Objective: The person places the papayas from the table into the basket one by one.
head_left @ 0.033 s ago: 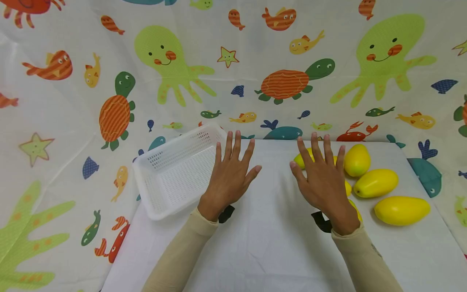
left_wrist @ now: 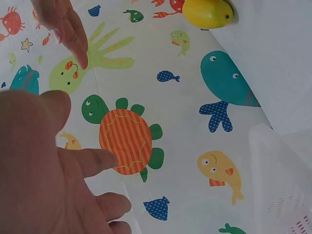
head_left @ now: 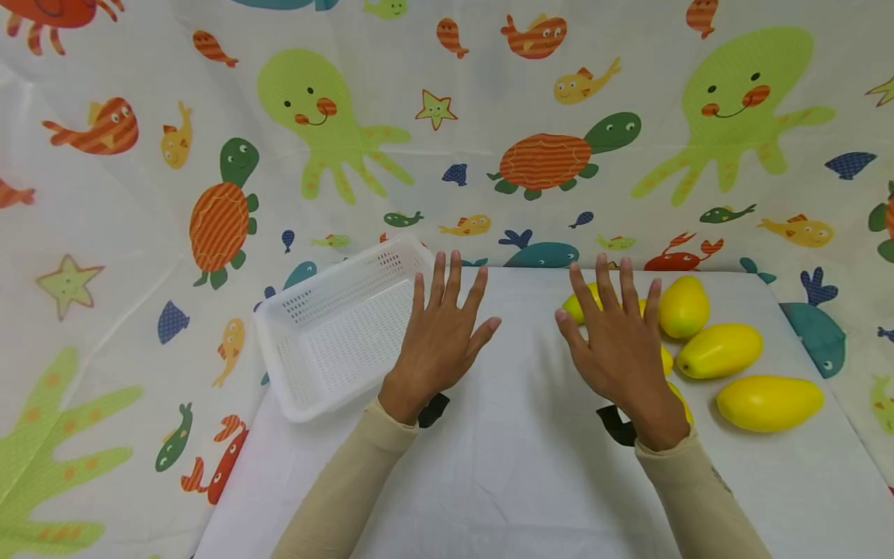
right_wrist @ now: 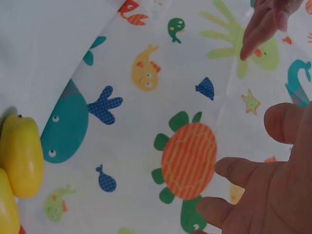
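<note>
My left hand (head_left: 438, 341) hovers with fingers straight and spread, palm away from me, in front of the right end of a white perforated plastic basket (head_left: 349, 330). Nothing is in its grasp. Likewise spread, my right hand (head_left: 618, 349) holds nothing and partly hides several smooth yellow fruits, mango- or papaya-like in shape. One fruit (head_left: 770, 404) lies nearest me at the right, with another fruit (head_left: 719, 351) behind it and an upright-looking fruit (head_left: 684, 307) farther back. In the left wrist view a yellow fruit (left_wrist: 207, 12) shows at the top; in the right wrist view two fruits (right_wrist: 22, 156) show at the left.
A white cloth covers the table (head_left: 489, 481). Behind it and at the sides hangs a curtain (head_left: 433, 163) printed with sea animals. The basket's inside shows only its slotted floor. Dark straps (head_left: 618, 425) show at the wrists.
</note>
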`<state>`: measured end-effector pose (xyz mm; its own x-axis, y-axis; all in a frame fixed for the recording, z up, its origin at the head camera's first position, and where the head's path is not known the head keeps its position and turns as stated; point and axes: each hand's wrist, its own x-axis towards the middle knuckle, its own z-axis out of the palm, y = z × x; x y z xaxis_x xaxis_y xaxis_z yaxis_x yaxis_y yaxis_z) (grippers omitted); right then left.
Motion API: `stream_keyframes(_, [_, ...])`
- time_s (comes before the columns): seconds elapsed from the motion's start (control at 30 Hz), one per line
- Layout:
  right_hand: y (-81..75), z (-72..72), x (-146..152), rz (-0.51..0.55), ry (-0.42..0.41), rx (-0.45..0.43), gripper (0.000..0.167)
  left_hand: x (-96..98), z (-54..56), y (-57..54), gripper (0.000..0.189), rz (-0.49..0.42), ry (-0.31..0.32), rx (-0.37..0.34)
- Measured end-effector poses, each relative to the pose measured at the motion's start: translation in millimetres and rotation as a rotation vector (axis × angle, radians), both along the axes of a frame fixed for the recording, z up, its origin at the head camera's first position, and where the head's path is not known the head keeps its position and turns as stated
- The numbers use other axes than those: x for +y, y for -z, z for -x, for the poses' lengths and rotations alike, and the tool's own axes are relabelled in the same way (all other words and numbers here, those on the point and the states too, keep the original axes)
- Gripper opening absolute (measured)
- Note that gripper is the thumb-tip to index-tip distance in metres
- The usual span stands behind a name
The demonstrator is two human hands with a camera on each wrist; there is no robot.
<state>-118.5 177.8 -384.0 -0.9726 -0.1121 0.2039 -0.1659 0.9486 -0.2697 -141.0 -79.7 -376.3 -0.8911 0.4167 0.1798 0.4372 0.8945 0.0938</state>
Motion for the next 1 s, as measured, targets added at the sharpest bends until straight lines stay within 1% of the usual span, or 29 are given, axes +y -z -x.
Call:
stream_keyframes(0.23, [3.8, -0.3, 10, 0.012, 0.009, -0.015, 0.073, -1.6, -2.2, 3.2, 0.07, -0.006, -0.003, -0.004])
stream_keyframes(0.43, [1.8, 2.4, 18, 0.034, 0.021, -0.007, 0.077, -8.5, -2.5, -0.1, 0.071, -0.051, -0.026, -0.004])
stream_keyframes(0.57, [1.8, 1.9, 20, 0.043, 0.017, -0.011, 0.078, -18.2, -3.5, -1.6, 0.071, -0.093, -0.046, -0.013])
stream_keyframes(0.67, [2.4, 0.5, 21, 0.052, 0.016, -0.01, 0.079, -26.6, -4.6, -2.5, 0.071, -0.136, -0.056, -0.036])
stream_keyframes(0.83, [3.7, -1.7, 23, 0.082, 0.021, -0.003, 0.081, -43.2, -6.0, -0.7, 0.072, -0.194, -0.069, -0.07])
stream_keyframes(1.0, [6.1, -3.4, 25, 0.107, 0.028, 0.018, 0.083, -63.2, -6.3, 0.8, 0.073, -0.248, -0.07, -0.052])
